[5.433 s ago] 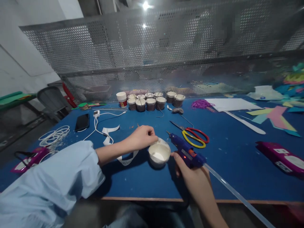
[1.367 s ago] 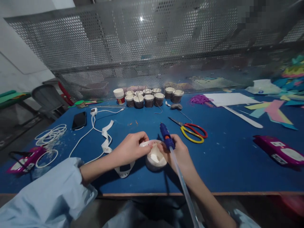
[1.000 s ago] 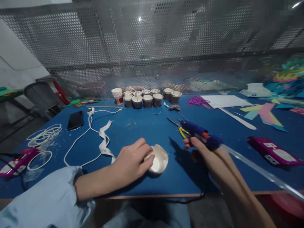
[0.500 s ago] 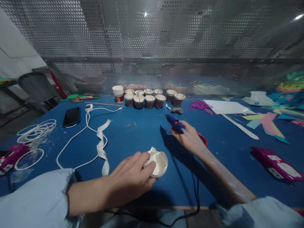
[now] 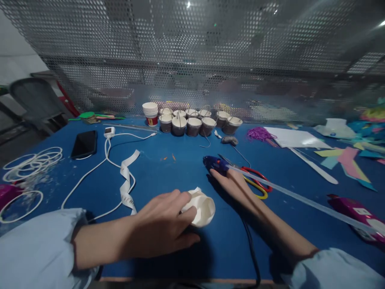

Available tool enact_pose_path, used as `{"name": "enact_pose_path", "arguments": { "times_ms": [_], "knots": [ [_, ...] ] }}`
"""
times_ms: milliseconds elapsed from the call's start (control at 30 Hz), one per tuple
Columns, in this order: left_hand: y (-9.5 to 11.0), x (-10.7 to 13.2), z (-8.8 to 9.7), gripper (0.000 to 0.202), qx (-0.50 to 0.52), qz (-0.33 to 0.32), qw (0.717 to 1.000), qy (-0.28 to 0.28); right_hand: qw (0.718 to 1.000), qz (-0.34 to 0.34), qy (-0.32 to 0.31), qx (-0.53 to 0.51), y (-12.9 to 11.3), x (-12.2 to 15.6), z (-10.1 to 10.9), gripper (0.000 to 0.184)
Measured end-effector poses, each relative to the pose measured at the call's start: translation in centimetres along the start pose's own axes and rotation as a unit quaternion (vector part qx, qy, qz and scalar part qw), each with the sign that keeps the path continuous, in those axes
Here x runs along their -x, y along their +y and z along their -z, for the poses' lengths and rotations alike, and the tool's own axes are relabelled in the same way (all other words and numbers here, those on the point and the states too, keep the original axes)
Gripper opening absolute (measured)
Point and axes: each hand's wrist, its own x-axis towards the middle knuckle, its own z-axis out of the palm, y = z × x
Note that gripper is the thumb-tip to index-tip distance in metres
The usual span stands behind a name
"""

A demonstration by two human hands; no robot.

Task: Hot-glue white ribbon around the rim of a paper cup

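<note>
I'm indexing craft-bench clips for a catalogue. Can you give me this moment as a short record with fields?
Setting: blue table in front of a perforated metal screen
Left hand: fingers curled on a white cup lying on its side
Right hand: stretched out, fingers against the blue glue gun; grip unclear
Beside the gun: clear glue stick, red and yellow scissors
Back edge: row of small brown cups
Left side: phone, white ribbon
</note>
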Motion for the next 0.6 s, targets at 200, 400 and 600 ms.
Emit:
{"name": "enact_pose_path", "arguments": {
  "times_ms": [200, 400, 600],
  "knots": [
    [-0.7, -0.6, -0.1, 0.026, 0.059, 0.03, 0.997, 0.045, 0.999, 0.011, -0.042, 0.02, -0.1, 2.3, 2.4, 0.039],
    [-1.3, -1.1, 0.7, 0.028, 0.155, 0.042, 0.986, 0.036, 0.983, 0.055, -0.01, 0.173, 4.2, 4.9, 7.4, 0.035],
    [-1.3, -1.0, 0.9, 0.022, 0.182, 0.107, 0.977, 0.031, 0.952, 0.037, -0.129, 0.276, 8.6, 2.8, 8.3, 0.034]
  ]
}}
